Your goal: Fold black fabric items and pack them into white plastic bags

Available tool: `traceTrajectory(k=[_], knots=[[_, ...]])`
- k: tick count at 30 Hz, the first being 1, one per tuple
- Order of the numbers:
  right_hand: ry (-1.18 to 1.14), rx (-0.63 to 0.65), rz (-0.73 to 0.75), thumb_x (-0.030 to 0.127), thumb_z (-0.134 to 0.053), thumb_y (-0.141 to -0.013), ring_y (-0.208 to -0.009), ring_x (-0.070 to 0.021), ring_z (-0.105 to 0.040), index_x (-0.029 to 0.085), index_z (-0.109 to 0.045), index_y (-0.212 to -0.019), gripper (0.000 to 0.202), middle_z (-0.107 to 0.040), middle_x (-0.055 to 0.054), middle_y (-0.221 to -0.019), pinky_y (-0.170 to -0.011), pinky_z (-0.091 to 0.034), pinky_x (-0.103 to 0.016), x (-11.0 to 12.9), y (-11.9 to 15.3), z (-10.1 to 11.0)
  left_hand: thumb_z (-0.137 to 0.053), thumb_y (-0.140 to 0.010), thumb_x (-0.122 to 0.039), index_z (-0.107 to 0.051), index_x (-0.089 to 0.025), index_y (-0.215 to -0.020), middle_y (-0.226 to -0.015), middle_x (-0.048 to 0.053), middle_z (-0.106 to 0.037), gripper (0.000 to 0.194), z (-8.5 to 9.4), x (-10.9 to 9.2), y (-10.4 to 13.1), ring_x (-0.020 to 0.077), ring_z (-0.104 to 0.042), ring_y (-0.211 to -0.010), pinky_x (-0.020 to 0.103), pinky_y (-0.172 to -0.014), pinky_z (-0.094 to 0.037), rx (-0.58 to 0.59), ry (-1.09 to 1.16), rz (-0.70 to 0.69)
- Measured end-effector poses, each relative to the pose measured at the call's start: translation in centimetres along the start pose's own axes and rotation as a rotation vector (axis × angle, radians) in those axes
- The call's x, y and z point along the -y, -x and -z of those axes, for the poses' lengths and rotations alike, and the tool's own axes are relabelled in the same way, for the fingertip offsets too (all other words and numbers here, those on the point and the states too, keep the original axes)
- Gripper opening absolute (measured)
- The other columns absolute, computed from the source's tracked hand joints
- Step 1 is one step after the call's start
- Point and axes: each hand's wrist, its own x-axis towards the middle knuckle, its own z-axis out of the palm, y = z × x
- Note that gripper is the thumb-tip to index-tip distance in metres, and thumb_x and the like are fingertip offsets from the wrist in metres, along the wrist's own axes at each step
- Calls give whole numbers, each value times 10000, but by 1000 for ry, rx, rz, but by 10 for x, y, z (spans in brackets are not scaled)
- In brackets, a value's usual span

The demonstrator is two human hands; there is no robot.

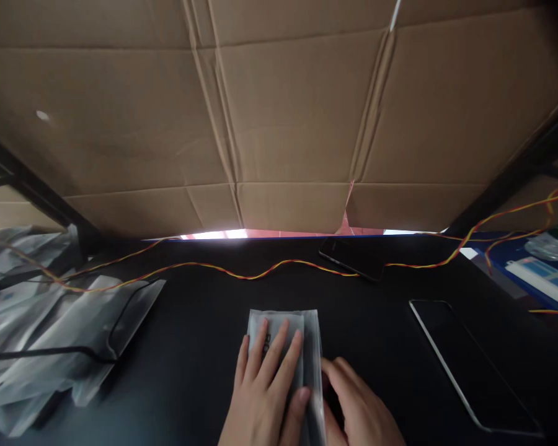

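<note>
A translucent plastic bag [312, 347] with a flat, pale item inside lies on the black tabletop in front of me. Dark lettering shows faintly through the plastic between my fingers. My left hand [270, 384] rests flat on the bag with its fingers spread. Beside the bag's right edge is my right hand [358, 402], its fingers curled in toward the plastic. Its fingertips are partly hidden, so I cannot see whether they pinch the edge.
Several translucent bags [74, 341] are heaped at left with a black cable [51, 354] across them. One phone [474, 365] lies at right, another dark phone [351, 257] at the back. A red-yellow twisted wire [248, 277] crosses behind. Cardboard [297, 111] walls the rear.
</note>
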Motion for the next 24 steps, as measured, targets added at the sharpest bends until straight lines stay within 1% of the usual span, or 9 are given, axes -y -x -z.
traceTrajectory(k=[3, 5, 7, 9, 11, 14, 17, 21, 24], knots=[[-52, 44, -11, 217, -652, -901, -1225, -360, -789, 230, -690, -1435, 536, -801, -145, -1337, -930, -684, -421, 5, -12, 4, -319, -1187, -453, -185, -173, -1780, -1728, 90, -505, 669, -2, -3, 1, 365, -375, -1652, 566, -1226, -504, -11, 55, -22], [-143, 75, -30, 167, -672, -824, -1199, -337, -797, 250, -682, -1422, 604, -802, -130, -1330, -935, -675, -391, 9, -21, 7, -297, -1163, -626, -198, -190, -1780, -1722, 103, -515, 762, -2, -3, 1, 370, -383, -1645, 578, -1278, -426, -5, 86, -76], [-275, 95, -82, 142, -676, -787, -1135, -288, -815, 278, -693, -1369, 598, -821, -91, -1270, -917, -664, -333, 17, -29, 9, -313, -1126, -723, -217, -237, -1780, -1722, 106, -514, 820, -3, -1, 1, 381, -401, -1633, 605, -1303, -368, -12, 82, -97], [-411, 59, -160, 170, -670, -818, -1075, -251, -821, 280, -699, -1321, 515, -833, -66, -1185, -912, -649, -297, 26, -34, 12, -318, -1127, -718, -216, -240, -1781, -1738, 115, -488, 817, -1, 5, 4, 380, -397, -1637, 615, -1310, -348, -6, 45, -67], [-521, -24, -212, 232, -657, -877, -1027, -234, -816, 270, -700, -1294, 421, -830, -61, -1120, -904, -642, -282, 32, -37, 20, -343, -1157, -605, -199, -227, -1784, -1754, 110, -459, 747, 3, 15, 9, 364, -383, -1649, 621, -1310, -349, 31, 0, -10], [-587, -136, -222, 299, -662, -929, -1017, -237, -814, 266, -700, -1284, 358, -825, -71, -1136, -865, -650, -272, 30, -43, 42, -439, -1137, -425, -171, -292, -1789, -1759, 79, -450, 717, 9, 40, 23, 357, -378, -1655, 685, -1311, -317, 93, -42, 89], [-551, -188, -201, 356, -662, -985, -1024, -242, -821, 280, -678, -1307, 331, -821, -69, -1167, -820, -660, -274, 13, -49, 59, -474, -1112, -396, -194, -358, -1781, -1762, 86, -440, 726, 11, 76, 43, 405, -389, -1639, 803, -1252, -307, 128, -78, 176], [-326, -288, -155, 420, -648, -1026, -1110, -285, -773, 292, -634, -1388, 384, -766, -88, -1223, -895, -661, -396, -14, -49, 52, -486, -1107, -377, -262, -377, -1765, -1751, 103, -454, 696, 17, 131, 70, 458, -416, -1606, 872, -1212, -266, 120, -121, 264], [-137, -404, -100, 447, -653, -1042, -1209, -351, -692, 286, -634, -1425, 416, -691, -140, -1314, -966, -620, -529, -25, -39, 45, -508, -1091, -372, -286, -405, -1752, -1675, 86, -565, 699, 27, 168, 87, 477, -507, -1540, 878, -1211, -252, 95, -132, 274]])
